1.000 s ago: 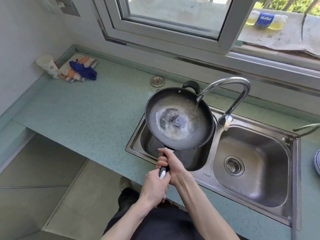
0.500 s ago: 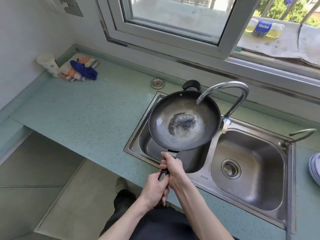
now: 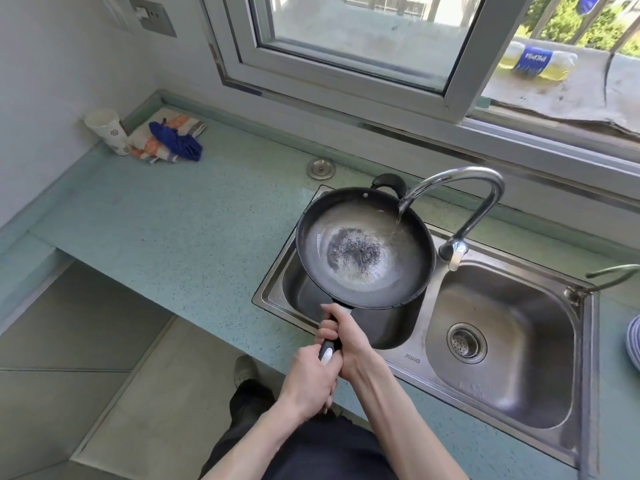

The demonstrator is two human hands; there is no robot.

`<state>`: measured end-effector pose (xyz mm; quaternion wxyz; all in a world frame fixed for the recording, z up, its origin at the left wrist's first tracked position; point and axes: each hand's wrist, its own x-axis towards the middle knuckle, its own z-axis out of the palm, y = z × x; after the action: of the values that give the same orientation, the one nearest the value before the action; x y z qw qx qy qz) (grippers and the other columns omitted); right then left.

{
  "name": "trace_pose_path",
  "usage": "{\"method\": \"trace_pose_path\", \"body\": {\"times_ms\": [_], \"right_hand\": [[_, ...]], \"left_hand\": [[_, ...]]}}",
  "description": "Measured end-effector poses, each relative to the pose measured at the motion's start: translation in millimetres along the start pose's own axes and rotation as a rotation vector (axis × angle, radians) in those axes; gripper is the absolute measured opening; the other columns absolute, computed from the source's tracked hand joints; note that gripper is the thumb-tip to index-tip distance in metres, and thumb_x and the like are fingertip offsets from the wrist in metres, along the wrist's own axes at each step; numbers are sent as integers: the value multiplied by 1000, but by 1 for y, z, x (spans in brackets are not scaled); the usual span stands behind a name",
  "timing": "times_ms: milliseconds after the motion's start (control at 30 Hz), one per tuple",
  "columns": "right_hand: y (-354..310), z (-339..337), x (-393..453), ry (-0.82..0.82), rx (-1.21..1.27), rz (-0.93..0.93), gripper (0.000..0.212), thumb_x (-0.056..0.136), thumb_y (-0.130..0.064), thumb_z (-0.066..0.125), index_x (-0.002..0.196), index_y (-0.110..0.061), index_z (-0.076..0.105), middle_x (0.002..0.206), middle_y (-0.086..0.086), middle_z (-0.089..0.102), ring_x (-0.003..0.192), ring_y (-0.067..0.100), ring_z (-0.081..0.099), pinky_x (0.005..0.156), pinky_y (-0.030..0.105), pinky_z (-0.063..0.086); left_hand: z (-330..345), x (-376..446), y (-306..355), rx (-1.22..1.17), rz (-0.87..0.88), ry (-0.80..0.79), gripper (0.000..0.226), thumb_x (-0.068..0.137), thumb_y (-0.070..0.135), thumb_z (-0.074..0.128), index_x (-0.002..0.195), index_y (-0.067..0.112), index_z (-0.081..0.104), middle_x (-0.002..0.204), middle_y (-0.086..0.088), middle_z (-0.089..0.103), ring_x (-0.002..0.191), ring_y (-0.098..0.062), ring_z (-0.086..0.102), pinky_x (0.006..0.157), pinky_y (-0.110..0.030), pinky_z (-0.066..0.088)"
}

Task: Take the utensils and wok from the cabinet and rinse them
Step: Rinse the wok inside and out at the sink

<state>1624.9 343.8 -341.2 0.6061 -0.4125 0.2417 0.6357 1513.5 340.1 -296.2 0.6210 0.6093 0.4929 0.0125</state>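
My left hand [image 3: 308, 384] and right hand [image 3: 346, 341] are both closed tight around the long handle [image 3: 328, 349] of the wok [image 3: 365, 249], held over the left sink [image 3: 277, 299] under the tap [image 3: 460, 199], because it seems heavy, wet and slippery.

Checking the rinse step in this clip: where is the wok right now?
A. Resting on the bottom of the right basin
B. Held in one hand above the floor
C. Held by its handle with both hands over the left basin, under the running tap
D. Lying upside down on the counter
C: both the left hand and right hand grip the handle, the wok sits above the left basin, and the tap pours water into it.
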Motion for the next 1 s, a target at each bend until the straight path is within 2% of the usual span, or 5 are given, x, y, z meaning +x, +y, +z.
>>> {"method": "trace_pose_path", "body": {"times_ms": [167, 300, 500, 700, 1000], "right_hand": [[3, 2, -1, -26, -9, -37, 41, 97, -20, 63, 61, -25, 44, 54, -11, 21, 39, 5, 24, 42, 20, 30], [-1, 6, -6, 81, -115, -142, 39, 96, -17, 63, 62, -24, 44, 60, -8, 19, 44, 9, 23, 45, 23, 31], [-3, 7, -6, 192, -201, -231, 35, 97, -9, 63, 71, -21, 43, 53, -7, 28, 42, 9, 28, 51, 28, 28], [-1, 3, -1, 138, -123, -132, 35, 96, -14, 62, 69, -23, 41, 55, -8, 24, 40, 7, 27, 39, 22, 29], [6, 3, 5, -2, 2, 35, 35, 95, -21, 65, 65, -20, 47, 51, -12, 23, 35, 5, 27, 37, 19, 28]], "left_hand": [[-4, 5, -5, 34, 27, 18, 29, 98, 28, 57, 76, 10, 49, 45, -6, 50, 34, -25, 42, 40, -31, 36], [-4, 8, -4, -3, 25, -14, 28, 101, 26, 57, 81, 9, 50, 45, -3, 49, 34, -23, 41, 39, -28, 36], [-3, 7, 1, -174, -12, -118, 29, 105, 21, 53, 79, 9, 45, 50, -8, 43, 34, -19, 38, 38, -27, 34], [-2, 1, 7, -173, -69, -85, 28, 103, 20, 51, 77, 10, 43, 51, -8, 44, 34, -19, 38, 37, -24, 32], [-4, -1, 0, -31, -53, 21, 29, 96, 23, 55, 70, 13, 47, 48, -7, 50, 36, -25, 43, 40, -28, 37]]}}
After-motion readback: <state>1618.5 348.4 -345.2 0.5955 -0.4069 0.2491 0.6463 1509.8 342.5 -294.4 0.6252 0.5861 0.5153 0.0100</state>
